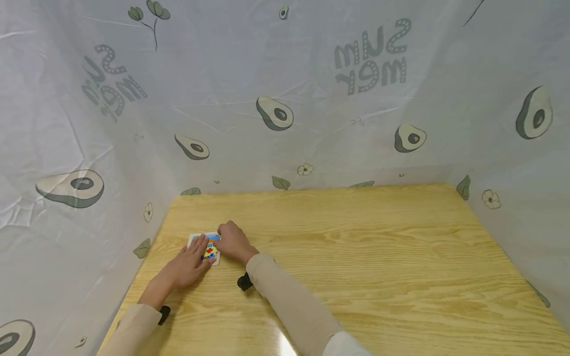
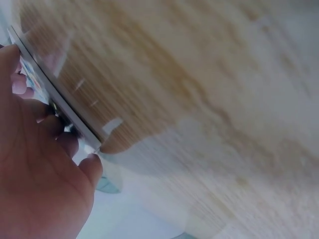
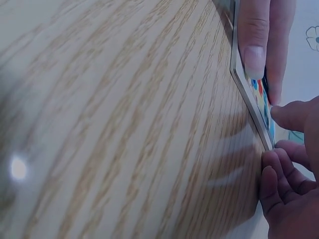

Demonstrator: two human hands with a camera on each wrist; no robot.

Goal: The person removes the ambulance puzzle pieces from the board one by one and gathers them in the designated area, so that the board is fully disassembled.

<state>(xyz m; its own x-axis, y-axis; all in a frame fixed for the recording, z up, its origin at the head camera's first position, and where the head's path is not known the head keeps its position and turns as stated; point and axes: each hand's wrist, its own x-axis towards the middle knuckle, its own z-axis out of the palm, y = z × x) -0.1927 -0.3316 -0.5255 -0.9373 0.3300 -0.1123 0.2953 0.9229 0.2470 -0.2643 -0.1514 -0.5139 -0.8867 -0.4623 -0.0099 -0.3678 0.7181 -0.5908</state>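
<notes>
Both hands meet over a small colourful card (image 1: 206,247) near the left edge of the desk (image 1: 378,257), toward its far-left corner. From the head view, the left hand (image 1: 189,262) lies flat on the card with straight fingers spread across its printed face, pressing it down. Right beside it, the right hand (image 1: 232,241) sits at the card's far right corner with fingers curled at the edge, knuckles up. Beige sleeves cover both forearms, and a dark wrist strap (image 1: 245,282) shows under the right one. A pale cloth printed with avocados (image 1: 274,113) hangs behind and to both sides of the desk.

From the left wrist view, the left hand (image 2: 37,164) fills the lower left, its fingers laid against the card (image 2: 55,97), which is seen edge-on as a thin white slab resting on the blurred wood grain of the desk (image 2: 209,99).

From the right wrist view, the card (image 3: 251,92) again shows edge-on along the right side, with red, blue and yellow print just visible on its face. Straight fingers of the left hand (image 3: 259,35) lie on it from above, while the right hand (image 3: 289,169) touches the card's edge with curled fingertips and the thumb tip on the printed side. Whether the card is lifted off the desk (image 3: 124,124) cannot be told.
</notes>
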